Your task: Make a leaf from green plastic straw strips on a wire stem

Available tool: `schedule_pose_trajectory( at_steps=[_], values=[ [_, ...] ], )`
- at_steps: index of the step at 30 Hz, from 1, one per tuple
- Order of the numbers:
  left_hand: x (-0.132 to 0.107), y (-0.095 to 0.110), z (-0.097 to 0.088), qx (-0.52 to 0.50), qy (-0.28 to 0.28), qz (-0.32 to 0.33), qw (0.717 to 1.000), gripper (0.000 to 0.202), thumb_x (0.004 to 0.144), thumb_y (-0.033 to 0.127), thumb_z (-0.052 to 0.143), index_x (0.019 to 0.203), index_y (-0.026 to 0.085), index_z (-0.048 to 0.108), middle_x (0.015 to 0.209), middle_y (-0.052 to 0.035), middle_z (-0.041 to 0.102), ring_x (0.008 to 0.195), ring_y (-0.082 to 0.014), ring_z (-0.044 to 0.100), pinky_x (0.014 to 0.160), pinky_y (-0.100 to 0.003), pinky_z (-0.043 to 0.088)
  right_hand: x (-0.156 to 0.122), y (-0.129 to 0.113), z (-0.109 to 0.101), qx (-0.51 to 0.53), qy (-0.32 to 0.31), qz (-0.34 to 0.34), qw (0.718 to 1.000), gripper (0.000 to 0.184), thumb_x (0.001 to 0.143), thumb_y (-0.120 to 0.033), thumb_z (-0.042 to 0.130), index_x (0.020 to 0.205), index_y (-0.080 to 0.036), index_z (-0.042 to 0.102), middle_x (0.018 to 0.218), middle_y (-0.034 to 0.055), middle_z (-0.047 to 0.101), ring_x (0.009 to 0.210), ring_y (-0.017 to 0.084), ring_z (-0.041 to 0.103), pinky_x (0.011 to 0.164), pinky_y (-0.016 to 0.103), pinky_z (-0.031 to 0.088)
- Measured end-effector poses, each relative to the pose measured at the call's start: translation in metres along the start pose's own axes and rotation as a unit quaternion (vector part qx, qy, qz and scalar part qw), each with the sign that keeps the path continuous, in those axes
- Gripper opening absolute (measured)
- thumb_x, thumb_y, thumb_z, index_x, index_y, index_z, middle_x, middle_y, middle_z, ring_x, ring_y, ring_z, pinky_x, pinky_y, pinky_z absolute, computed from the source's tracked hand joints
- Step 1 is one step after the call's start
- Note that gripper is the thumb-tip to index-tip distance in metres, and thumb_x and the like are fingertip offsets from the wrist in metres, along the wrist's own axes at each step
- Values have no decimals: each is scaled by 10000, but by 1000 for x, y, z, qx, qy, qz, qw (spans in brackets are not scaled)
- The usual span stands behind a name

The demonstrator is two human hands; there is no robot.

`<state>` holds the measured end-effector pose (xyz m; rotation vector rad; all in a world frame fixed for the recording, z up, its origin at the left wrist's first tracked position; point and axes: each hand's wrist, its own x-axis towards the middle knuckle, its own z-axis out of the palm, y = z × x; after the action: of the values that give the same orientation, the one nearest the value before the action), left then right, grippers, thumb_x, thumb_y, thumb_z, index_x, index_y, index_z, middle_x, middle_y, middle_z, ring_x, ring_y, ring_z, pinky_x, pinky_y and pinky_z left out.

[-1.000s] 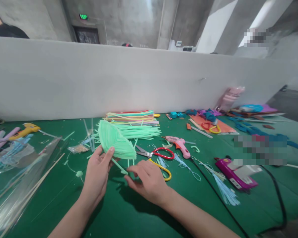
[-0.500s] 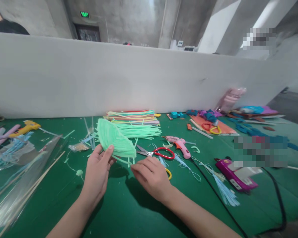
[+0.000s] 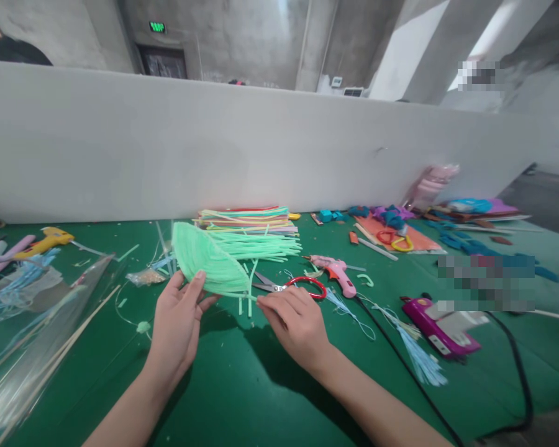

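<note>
My left hand (image 3: 179, 323) pinches the lower edge of a light green leaf shape (image 3: 205, 261) made of pipe cleaners and holds it up above the green table (image 3: 242, 391). My right hand (image 3: 295, 320) has its fingers curled together at the leaf's right tip, on a thin green stem. What the right fingers grip is partly hidden. Just behind the right hand lie red-handled scissors (image 3: 291, 285). Loose green pipe cleaners (image 3: 261, 245) lie behind the leaf.
A stack of coloured pipe cleaners (image 3: 246, 218) sits by the white partition (image 3: 261, 149). A pink glue gun (image 3: 338, 271), a magenta glue gun (image 3: 440, 323) with black cord, a yellow glue gun (image 3: 46, 239), clear plastic wrap (image 3: 41, 335) and blue felt scraps (image 3: 470, 242) lie around.
The leaf has tipped left and lower. My right hand has moved up and right from the table to the leaf's tip, covering the yellow-handled scissors.
</note>
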<state>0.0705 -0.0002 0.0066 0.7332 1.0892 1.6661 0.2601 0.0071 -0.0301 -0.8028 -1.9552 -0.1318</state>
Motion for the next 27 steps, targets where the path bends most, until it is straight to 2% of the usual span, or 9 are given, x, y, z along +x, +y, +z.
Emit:
schedule_pose_trajectory(
  at_steps=[5, 9, 15, 20, 27],
  values=[
    [0, 2, 1, -8, 20, -12, 1000, 456, 738, 261, 751, 1157, 217, 575, 860, 10, 678, 833, -149, 655, 716, -287, 564, 0, 2, -1, -3, 6, -2, 1000, 106, 873, -116, 599, 926, -188, 655, 825, 36, 727, 747, 163, 626, 676, 313, 436],
    [1, 1, 1, -6, 21, -10, 1000, 509, 741, 254, 744, 1210, 215, 550, 877, 2, 691, 816, -150, 664, 726, -302, 577, 1, 3, -2, -14, 8, 4, 1000, 94, 878, -121, 598, 920, -187, 650, 832, 43, 726, 752, 161, 629, 678, 313, 432],
    [1, -2, -1, 11, 7, 6, 1000, 431, 751, 287, 738, 1146, 202, 586, 907, -13, 705, 828, -159, 676, 726, -308, 589, 2, 3, -4, -14, 17, 0, 1000, 120, 858, -100, 623, 943, -184, 635, 838, 44, 726, 748, 165, 629, 671, 316, 431],
    [2, -3, -3, 30, -37, 22, 999, 291, 779, 344, 712, 1013, 196, 621, 968, -29, 719, 858, -168, 683, 731, -294, 582, 2, 3, -6, -9, 20, -3, 1000, 128, 859, -100, 621, 949, -190, 633, 844, 43, 726, 749, 163, 630, 677, 317, 433],
    [5, -7, -6, 79, -45, 41, 995, 368, 776, 400, 699, 1080, 210, 613, 936, -34, 724, 845, -178, 685, 735, -294, 568, 3, 2, -7, 18, 11, -30, 999, 176, 855, -71, 614, 984, -192, 619, 857, 38, 725, 782, 156, 643, 690, 297, 449]
  ],
)
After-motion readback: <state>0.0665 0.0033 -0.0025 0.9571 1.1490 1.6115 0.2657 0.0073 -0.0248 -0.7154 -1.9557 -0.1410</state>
